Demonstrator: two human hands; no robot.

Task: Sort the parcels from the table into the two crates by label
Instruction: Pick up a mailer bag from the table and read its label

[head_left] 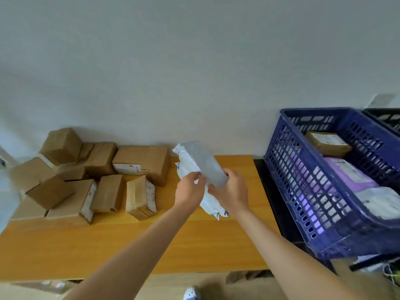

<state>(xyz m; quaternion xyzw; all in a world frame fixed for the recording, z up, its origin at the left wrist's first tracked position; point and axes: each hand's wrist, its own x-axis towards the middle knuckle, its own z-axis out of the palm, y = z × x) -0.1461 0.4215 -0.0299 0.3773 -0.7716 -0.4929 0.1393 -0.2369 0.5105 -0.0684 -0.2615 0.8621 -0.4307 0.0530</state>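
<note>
Both hands hold a white plastic-wrapped parcel above the wooden table, tilted with its far end up. My left hand grips its lower left edge and my right hand grips its lower right side. A pile of several brown cardboard parcels lies on the table's left half, some with white labels. To the right stands a blue crate holding a brown box, a purple parcel and a white bag. A black crate shows only its corner behind the blue one.
A pale wall runs behind the table. The blue crate rests on a black surface right of the table. Below the table's front edge are boxes on the floor and a shoe.
</note>
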